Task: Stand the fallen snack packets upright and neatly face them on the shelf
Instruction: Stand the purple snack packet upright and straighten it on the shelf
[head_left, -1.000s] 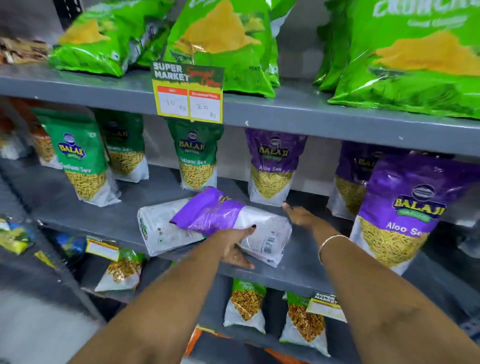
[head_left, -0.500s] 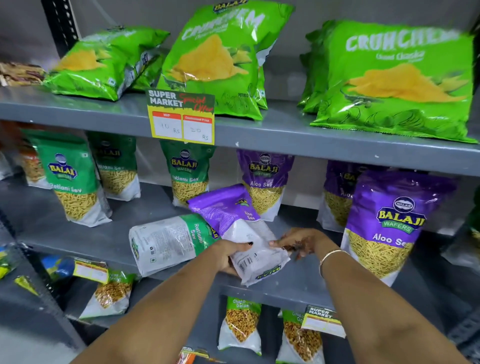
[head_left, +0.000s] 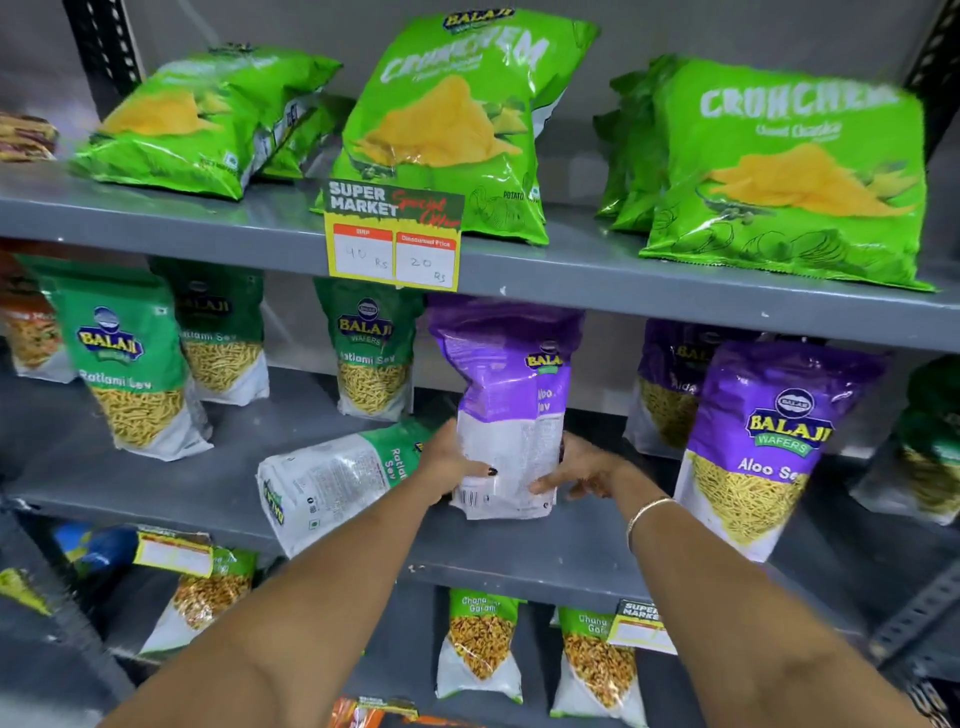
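Purple packet (head_left: 511, 410) upright btwn both hands

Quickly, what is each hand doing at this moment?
Left hand: closed on the purple Aloo Sev packet, at its left side.
Right hand: closed on the same packet, at its right side.

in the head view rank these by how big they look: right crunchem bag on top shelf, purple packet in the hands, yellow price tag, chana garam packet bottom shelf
1. Right Crunchem bag, largest, though it sits near the camera.
2. Purple packet, held upright by left hand and right hand.
3. Price tag and Chana Garam packet look alike; not ranked.
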